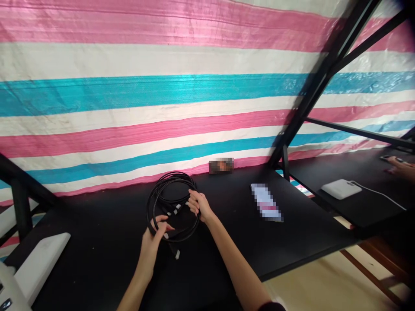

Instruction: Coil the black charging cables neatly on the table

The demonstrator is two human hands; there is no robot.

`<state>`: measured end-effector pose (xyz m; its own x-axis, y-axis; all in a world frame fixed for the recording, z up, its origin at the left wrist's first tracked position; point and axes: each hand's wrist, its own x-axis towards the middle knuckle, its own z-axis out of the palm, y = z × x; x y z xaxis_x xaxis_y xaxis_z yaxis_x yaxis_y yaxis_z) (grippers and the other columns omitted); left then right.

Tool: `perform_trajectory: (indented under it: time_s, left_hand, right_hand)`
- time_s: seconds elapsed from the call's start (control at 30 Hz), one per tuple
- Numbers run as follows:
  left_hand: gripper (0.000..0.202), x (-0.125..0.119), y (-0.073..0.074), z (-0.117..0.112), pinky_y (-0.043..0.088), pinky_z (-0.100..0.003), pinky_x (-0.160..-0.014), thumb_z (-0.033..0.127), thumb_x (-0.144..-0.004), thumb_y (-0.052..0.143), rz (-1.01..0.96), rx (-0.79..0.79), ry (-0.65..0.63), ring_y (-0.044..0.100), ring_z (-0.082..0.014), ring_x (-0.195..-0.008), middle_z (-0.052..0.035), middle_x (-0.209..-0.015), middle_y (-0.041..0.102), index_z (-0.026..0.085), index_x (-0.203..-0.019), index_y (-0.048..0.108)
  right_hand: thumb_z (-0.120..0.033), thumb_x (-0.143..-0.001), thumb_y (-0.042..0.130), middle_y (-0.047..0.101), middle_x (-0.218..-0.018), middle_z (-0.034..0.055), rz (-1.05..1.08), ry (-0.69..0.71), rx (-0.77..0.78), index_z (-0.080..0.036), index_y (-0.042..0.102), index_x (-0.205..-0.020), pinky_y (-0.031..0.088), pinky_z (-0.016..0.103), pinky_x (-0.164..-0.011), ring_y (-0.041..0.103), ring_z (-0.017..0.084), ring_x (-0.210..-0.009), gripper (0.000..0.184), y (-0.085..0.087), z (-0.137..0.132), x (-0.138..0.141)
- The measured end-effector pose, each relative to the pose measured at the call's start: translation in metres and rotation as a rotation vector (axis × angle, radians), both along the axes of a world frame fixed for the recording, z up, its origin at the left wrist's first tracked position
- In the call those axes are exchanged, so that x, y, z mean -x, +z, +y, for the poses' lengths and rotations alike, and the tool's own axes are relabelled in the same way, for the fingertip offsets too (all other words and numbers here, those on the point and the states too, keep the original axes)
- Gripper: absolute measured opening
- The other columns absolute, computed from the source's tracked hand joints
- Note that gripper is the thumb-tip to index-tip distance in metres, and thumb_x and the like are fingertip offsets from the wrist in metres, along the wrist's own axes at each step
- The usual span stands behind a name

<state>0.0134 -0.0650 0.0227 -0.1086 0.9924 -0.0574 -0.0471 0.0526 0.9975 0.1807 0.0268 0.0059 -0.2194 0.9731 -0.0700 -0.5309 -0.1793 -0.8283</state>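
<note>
A coiled black cable (158, 186) is between my hands over the black desk. My left hand (153, 242) grips the loop at its lower left, thumb and fingers around the strands. At the loop's right side, my right hand (200, 206) has its fingers curled around the cable. More black coils lie behind the held loop, and I cannot tell whether they are the same cable. Pale-ended connectors (177, 209) show inside the loop. Another plug (177, 254) rests below it, near my left hand.
The black desk (106, 242) backs onto a striped plastic sheet (145, 95). A blurred-out phone-like item (266, 203) lies to the right, a small pixelated object (221, 166) at the back. White objects (45, 263) stand left. On the neighbouring desk are a white box (341, 189) and another person's hand (402, 166).
</note>
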Motion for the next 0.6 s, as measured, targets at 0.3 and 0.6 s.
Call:
perform_trajectory:
  time_s: [0.3, 0.6]
  left_hand:
    - [0.05, 0.022, 0.012, 0.053, 0.035, -0.019, -0.035, 0.047, -0.072, 0.063, -0.024, -0.022, -0.074, 0.046, -0.0099, -0.032, 0.0106, -0.041, 0.041, 0.014, -0.109, 0.055]
    - [0.036, 0.015, -0.023, 0.05, 0.031, -0.018, -0.031, 0.053, -0.08, 0.049, 0.16, -0.01, -0.035, 0.044, -0.0108, -0.027, 0.0105, -0.034, 0.036, 0.018, -0.084, 0.055]
  right_hand:
    - [-0.039, -0.074, 0.063, 0.026, -0.032, -0.0105, -0.144, 0.132, -0.035, -0.02, 0.03, -0.045, 0.01, 0.02, -0.032, 0.023, 0.002, -0.026, 0.047, -0.003, 0.0, -0.005]
    - [-0.04, -0.075, 0.061, 0.029, -0.033, -0.0098, -0.3, 0.074, -0.076, -0.02, 0.033, -0.046, 0.013, 0.021, -0.031, 0.025, 0.003, -0.026, 0.045, -0.005, 0.002, -0.008]
